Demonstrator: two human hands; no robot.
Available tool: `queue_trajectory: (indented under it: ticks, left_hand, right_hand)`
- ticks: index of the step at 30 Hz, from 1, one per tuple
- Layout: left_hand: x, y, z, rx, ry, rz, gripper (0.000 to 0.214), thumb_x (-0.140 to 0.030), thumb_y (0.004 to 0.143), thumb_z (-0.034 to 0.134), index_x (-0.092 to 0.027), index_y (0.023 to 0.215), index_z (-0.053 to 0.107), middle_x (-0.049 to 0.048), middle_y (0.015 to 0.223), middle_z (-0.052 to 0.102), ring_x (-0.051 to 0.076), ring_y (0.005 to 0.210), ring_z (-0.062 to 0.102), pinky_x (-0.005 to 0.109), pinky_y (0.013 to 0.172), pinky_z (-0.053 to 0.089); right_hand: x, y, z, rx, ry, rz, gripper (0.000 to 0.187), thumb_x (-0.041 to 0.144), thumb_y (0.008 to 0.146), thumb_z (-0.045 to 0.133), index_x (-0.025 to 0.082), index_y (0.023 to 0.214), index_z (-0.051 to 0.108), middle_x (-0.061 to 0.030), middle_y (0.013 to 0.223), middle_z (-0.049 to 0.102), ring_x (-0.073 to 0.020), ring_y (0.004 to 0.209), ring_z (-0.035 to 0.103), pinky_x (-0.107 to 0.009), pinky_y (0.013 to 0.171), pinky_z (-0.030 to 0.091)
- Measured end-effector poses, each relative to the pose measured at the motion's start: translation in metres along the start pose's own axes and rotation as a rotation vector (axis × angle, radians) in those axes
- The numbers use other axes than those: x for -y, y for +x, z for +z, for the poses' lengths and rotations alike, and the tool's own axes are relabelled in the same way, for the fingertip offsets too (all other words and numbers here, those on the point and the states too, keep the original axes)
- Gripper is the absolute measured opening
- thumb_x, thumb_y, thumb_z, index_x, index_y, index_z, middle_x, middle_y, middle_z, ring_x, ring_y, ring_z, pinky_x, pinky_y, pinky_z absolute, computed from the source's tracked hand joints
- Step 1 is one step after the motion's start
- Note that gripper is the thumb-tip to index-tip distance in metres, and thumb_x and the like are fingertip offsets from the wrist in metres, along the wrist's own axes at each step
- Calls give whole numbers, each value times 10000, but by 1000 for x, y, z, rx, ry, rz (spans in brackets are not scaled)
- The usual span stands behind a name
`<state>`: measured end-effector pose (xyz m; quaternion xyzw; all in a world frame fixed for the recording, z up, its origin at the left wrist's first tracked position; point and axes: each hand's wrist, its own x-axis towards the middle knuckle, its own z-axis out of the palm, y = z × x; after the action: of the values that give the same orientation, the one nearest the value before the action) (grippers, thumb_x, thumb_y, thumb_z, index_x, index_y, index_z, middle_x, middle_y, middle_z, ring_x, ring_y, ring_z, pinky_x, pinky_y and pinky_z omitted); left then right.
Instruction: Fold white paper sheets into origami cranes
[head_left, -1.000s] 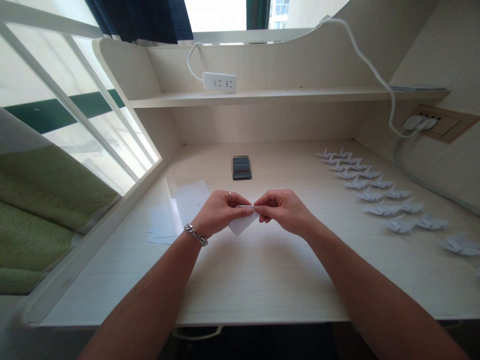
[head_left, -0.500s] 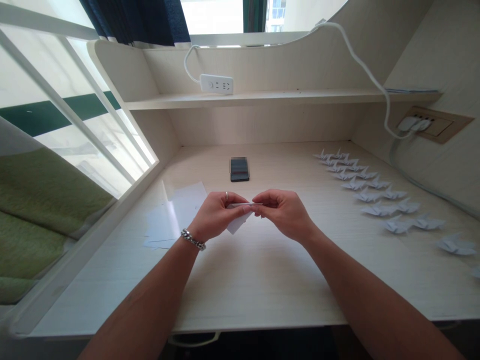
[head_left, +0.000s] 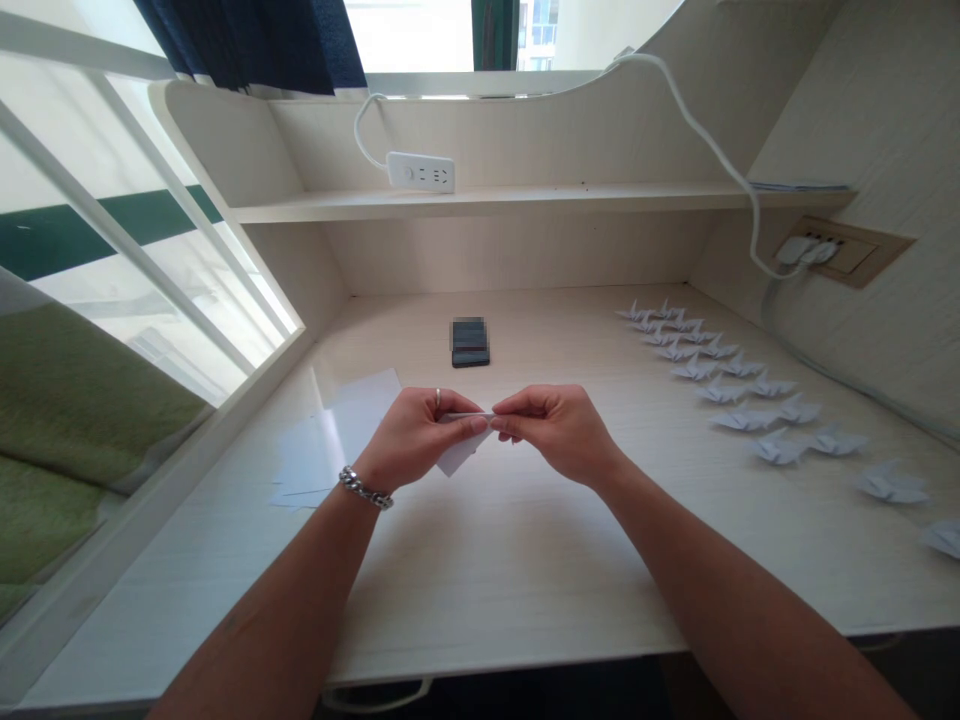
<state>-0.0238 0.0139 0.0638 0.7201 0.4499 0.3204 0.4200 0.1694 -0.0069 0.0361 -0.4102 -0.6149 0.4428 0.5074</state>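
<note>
A small folded piece of white paper [head_left: 459, 457] is held above the middle of the desk, one pointed corner hanging down. My left hand [head_left: 414, 432], with a ring and a chain bracelet, pinches it between thumb and fingers from the left. At the paper's right end, my right hand [head_left: 561, 428] has thumb and forefinger pressed together on its edge. The fingertips of both hands nearly meet there. Fingers and thumbs hide part of the folds.
Loose white sheets [head_left: 337, 430] lie on the desk at left. Folded paper cranes [head_left: 720, 390] stand in a double row at right. A dark phone [head_left: 470, 343] lies behind my hands. A white power strip [head_left: 421, 172] sits on the shelf [head_left: 525, 201].
The whole scene has shifted slightly left as the camera turned. My right fingertips have moved slightly to the paper's tip; both hands keep their pinch.
</note>
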Motion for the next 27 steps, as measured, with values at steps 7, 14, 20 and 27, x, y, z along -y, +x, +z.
queue_trajectory:
  ticks: [7,14,20,27]
  left_hand:
    - [-1,1,-2,3,-44,-147,282,-412,672,768,-139,741,742,47,600,679,141,524,577,219,456,405]
    - [-1,1,-2,32,-64,-193,272,-401,663,773,-138,723,739,45,601,673,135,538,575,215,470,411]
    - [0,2,-2,69,-79,-198,265,-389,668,767,-137,745,743,50,623,678,142,563,583,220,487,423]
    - [0,3,-4,78,-106,-256,238,-363,651,767,-138,718,730,38,582,663,131,516,561,219,462,406]
  right_hand:
    - [1,7,-10,72,88,114,315,420,714,762,134,847,737,-48,648,705,-166,623,682,-298,617,556]
    - [0,6,-8,69,38,72,292,398,727,755,139,860,727,-56,706,713,-169,661,680,-304,638,553]
    - [-2,5,-4,92,51,115,273,374,687,782,137,809,725,-38,620,687,-158,593,659,-300,600,538]
    - [-2,10,-16,45,113,181,283,349,711,759,128,882,713,-75,751,730,-157,641,682,-297,632,553]
